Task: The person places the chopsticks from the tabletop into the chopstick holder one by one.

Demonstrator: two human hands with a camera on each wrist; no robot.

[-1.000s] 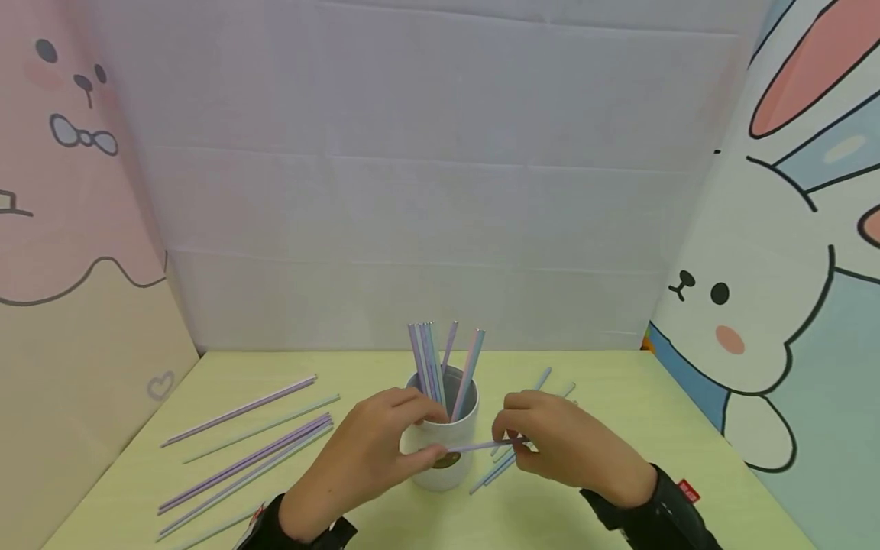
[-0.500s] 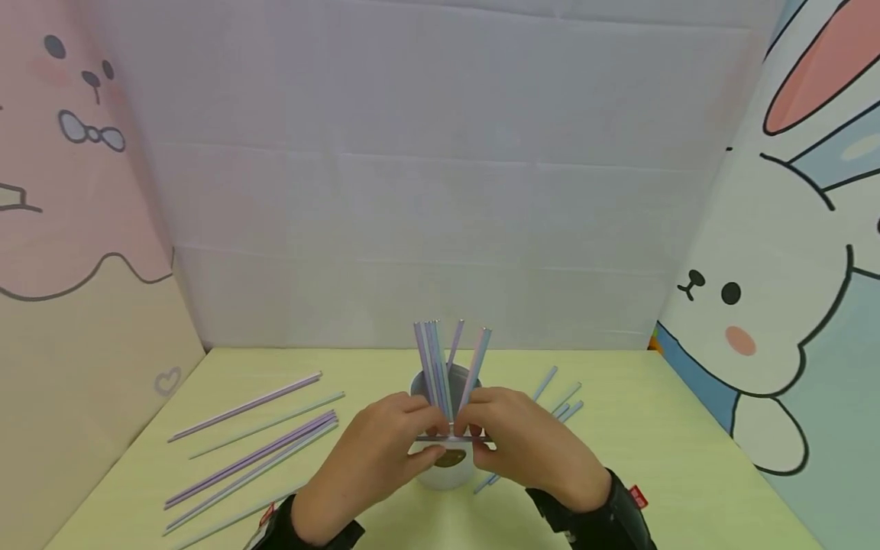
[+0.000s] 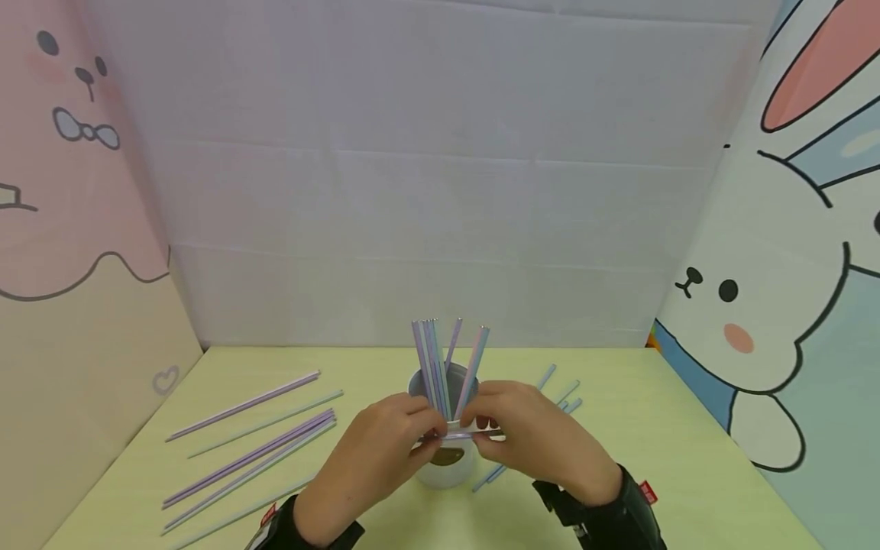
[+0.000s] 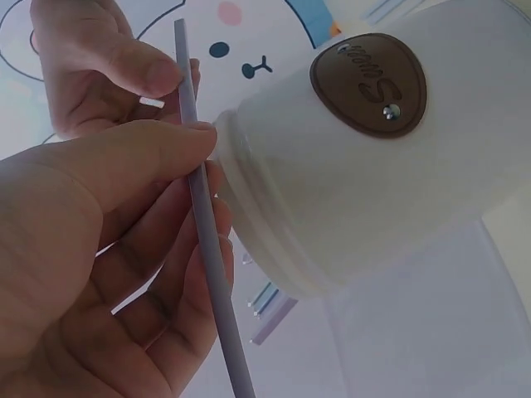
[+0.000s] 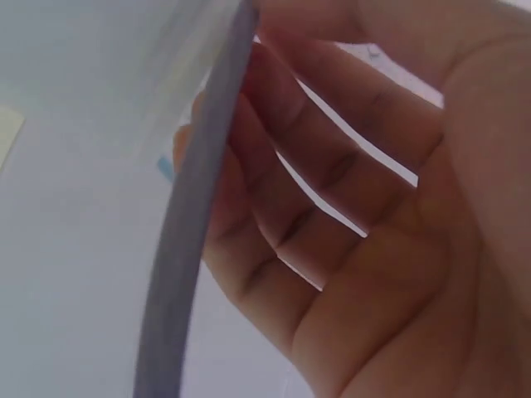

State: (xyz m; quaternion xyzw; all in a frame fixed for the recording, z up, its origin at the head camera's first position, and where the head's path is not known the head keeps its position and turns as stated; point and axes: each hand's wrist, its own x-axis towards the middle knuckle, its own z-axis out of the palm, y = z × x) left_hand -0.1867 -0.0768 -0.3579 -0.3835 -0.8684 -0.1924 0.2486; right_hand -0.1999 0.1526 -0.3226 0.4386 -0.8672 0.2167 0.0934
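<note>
Both hands hold one thin purple straw (image 4: 217, 274) level in front of a white cup (image 3: 447, 472). My left hand (image 3: 388, 443) pinches it between thumb and fingertips, plain in the left wrist view. To its right my right hand (image 3: 536, 435) pinches the same straw near one end, with the thumb on one side and curled fingers on the other. In the right wrist view the straw (image 5: 195, 191) runs past those fingers. Several pastel straws (image 3: 433, 363) stand upright in the cup, which bears a brown oval label (image 4: 369, 85).
On the left of the yellow table (image 3: 385, 519) lie several purple straws (image 3: 250, 458) and pale green straws (image 3: 264, 424). Blue straws (image 3: 546, 376) lie right of the cup, partly hidden behind my right hand. A white back wall and cartoon-printed side panels (image 3: 749, 305) surround the table.
My right hand has moved left along the straw, closer to my left hand, then slightly back right. The straw now lies about level across the cup's front. My left hand has barely moved.
</note>
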